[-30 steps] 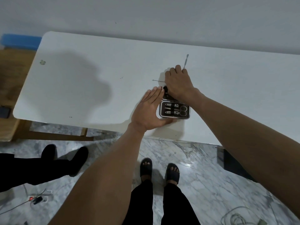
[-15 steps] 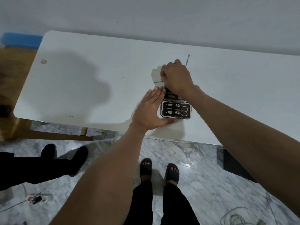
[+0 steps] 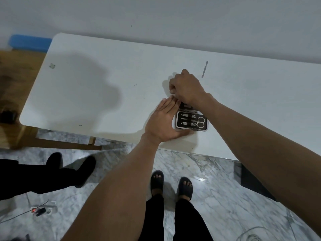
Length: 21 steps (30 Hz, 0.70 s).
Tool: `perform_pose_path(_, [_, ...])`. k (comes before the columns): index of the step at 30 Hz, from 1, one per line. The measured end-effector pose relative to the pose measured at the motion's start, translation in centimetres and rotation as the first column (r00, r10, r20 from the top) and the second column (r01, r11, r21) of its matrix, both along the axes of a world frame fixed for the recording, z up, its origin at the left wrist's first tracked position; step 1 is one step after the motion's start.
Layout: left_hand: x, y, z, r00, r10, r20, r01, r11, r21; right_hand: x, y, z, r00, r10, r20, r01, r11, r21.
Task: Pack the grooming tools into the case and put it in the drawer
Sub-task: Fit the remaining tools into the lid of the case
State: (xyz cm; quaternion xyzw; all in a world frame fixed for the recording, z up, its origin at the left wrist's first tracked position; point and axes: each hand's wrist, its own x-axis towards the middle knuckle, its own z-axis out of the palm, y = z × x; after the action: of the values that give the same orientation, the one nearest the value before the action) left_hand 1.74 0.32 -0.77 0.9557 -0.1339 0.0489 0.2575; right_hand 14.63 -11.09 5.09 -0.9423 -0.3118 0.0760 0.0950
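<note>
The grooming case (image 3: 192, 121) lies open near the front edge of the white table (image 3: 104, 66), with scissors and clippers in its black tray. My left hand (image 3: 165, 120) braces it, fingers along its left side and thumb along its near edge. The far half of the case (image 3: 185, 106) is mostly hidden under my right wrist. My right hand (image 3: 187, 87) is curled just beyond the case, pinching a thin metal tool whose tip barely shows at the fingers. A flat metal tool (image 3: 204, 69) lies loose further back on the table.
Another person's black-clad legs (image 3: 52, 171) stretch in from the left on the marble floor. A power strip (image 3: 40, 210) lies near them. A wooden surface (image 3: 10, 84) and a blue object (image 3: 27, 42) sit left of the table. A dark object (image 3: 251, 180) is under the table's right side.
My right hand has slid left and curled tighter, uncovering the loose flat tool behind it. The thin tool that stuck out leftward is now nearly hidden in the fingers. My left hand has stayed on the case.
</note>
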Motion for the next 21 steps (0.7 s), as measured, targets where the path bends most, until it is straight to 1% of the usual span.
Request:
perform_pose_path(2, [0.0,0.0,0.0,1.0,0.002,0.004,-0.002,1.0,0.008,0.0,-0.2,-0.3,0.997,0.061,0.054,-0.057,0.997,-0.059])
perform_pose_path(4, [0.0,0.0,0.0,1.0,0.004,0.006,-0.004,1.0,0.009,-0.1,-0.4,-0.6,0.992,0.088,0.092,-0.077,0.99,-0.122])
perform_pose_path(6, [0.0,0.0,0.1,1.0,0.008,0.005,-0.008,1.0,0.001,-0.1,-0.4,-0.9,0.992,0.076,0.103,-0.06,0.987,-0.152])
perform_pose_path(7, [0.0,-0.1,0.2,1.0,0.011,0.005,-0.011,1.0,-0.003,0.0,-0.4,-1.0,0.994,0.049,0.102,-0.034,0.99,-0.138])
perform_pose_path(9, [-0.1,-0.1,0.2,1.0,0.015,0.006,-0.015,1.0,-0.006,0.2,-0.6,-1.1,0.998,-0.033,0.058,0.037,0.997,-0.074])
perform_pose_path(11, [-0.1,-0.1,0.1,1.0,0.014,0.009,-0.014,1.0,-0.004,0.5,-1.0,-0.9,0.993,-0.115,-0.02,0.115,0.993,0.018])
perform_pose_path(15, [-0.1,-0.1,0.2,1.0,0.007,-0.005,-0.007,1.0,0.002,1.3,-2.0,0.1,0.961,-0.238,-0.142,0.267,0.931,0.249])
perform_pose_path(18, [-0.1,0.0,0.1,1.0,0.006,-0.006,-0.006,1.0,0.013,1.3,-2.4,1.3,0.928,-0.293,-0.23,0.365,0.839,0.403])
perform_pose_path(19, [-0.1,0.0,0.1,1.0,0.004,-0.005,-0.004,1.0,0.013,1.1,-2.6,1.6,0.91,-0.316,-0.27,0.409,0.794,0.45])
perform_pose_path(21, [-0.1,0.1,0.0,1.0,0.002,-0.007,-0.002,1.0,0.012,0.7,-3.2,2.3,0.857,-0.356,-0.373,0.512,0.673,0.534])
